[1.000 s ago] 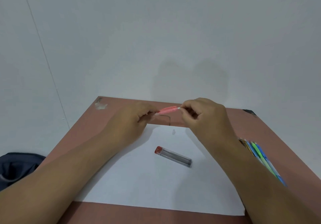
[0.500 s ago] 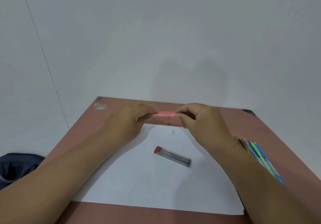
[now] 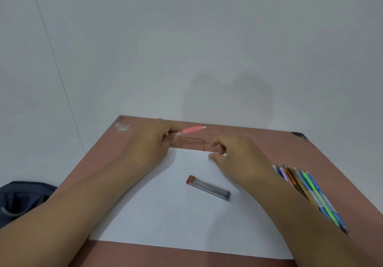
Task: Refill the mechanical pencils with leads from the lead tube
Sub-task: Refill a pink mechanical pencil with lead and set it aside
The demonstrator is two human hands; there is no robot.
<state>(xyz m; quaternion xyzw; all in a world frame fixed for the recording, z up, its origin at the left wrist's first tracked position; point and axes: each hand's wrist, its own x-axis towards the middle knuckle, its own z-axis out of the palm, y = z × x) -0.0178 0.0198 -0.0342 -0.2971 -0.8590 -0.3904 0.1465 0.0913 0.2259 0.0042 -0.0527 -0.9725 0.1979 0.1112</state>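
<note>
My left hand (image 3: 153,144) grips a pink mechanical pencil (image 3: 191,130) near its tip end. The pencil's white back end points right and stands free over the far edge of the table. My right hand (image 3: 234,157) is apart from the pencil, lowered to the top edge of the white paper (image 3: 186,221), its fingers curled and thumb touching the sheet. Whether it holds anything is hidden. The clear lead tube (image 3: 209,188) with a red cap lies untouched on the paper, in front of both hands.
A bunch of several coloured mechanical pencils (image 3: 308,190) lies on the brown table (image 3: 269,142) at the right, partly under my right forearm. A clear flat plastic piece (image 3: 192,141) lies between my hands. A dark bag (image 3: 20,198) sits off the table's left side.
My right hand let go of the pencil's back end and dropped toward the paper's top edge. The left hand kept the pencil, whose free end tilted up slightly.
</note>
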